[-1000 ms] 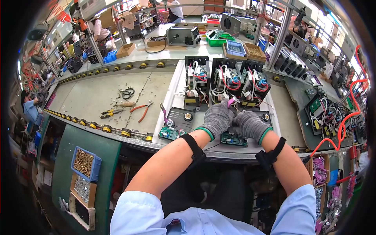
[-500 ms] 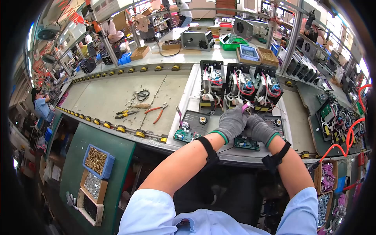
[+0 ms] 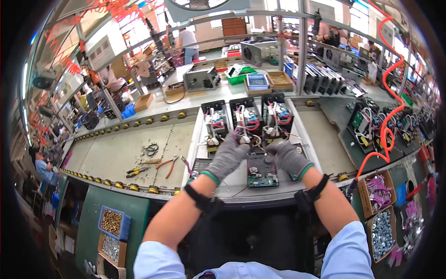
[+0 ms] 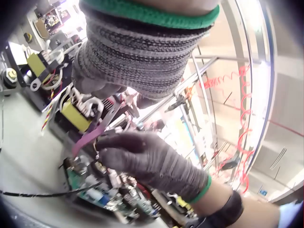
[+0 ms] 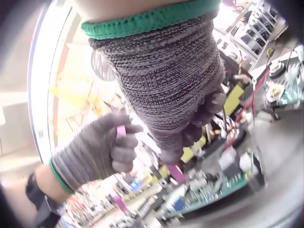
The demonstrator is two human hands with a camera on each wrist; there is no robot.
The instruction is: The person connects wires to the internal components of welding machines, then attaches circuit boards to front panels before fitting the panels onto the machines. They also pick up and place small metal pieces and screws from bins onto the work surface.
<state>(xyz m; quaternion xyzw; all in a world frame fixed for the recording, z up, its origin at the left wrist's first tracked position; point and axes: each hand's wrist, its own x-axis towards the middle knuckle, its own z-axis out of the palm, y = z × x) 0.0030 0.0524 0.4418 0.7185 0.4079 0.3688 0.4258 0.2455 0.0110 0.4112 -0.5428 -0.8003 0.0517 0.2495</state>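
Note:
Both hands wear grey knit gloves with green cuffs. My left hand (image 3: 227, 158) is at the front of the open black electronic units (image 3: 245, 122), pinching a purple strip (image 5: 121, 129) whose end shows between its fingers in the right wrist view. My right hand (image 3: 289, 158) has bent fingers and sits across from it; I cannot tell whether it holds anything. Another purple strip (image 5: 176, 173) shows right below its fingertips. Between the hands lies a black panel with a green circuit board (image 3: 263, 179). White and red wires run over the units.
Pliers with orange handles (image 3: 168, 165), yellow-handled cutters (image 3: 137, 171) and a coil of black cable (image 3: 151, 149) lie on the bench at left. Boxes of purple parts (image 3: 380, 191) and screws (image 3: 382, 235) stand at right, beneath a hanging orange air hose (image 3: 385, 139).
The hands were together over the middle panel and have moved apart, the left one leftward, uncovering that panel. The head view has turned to the right and up.

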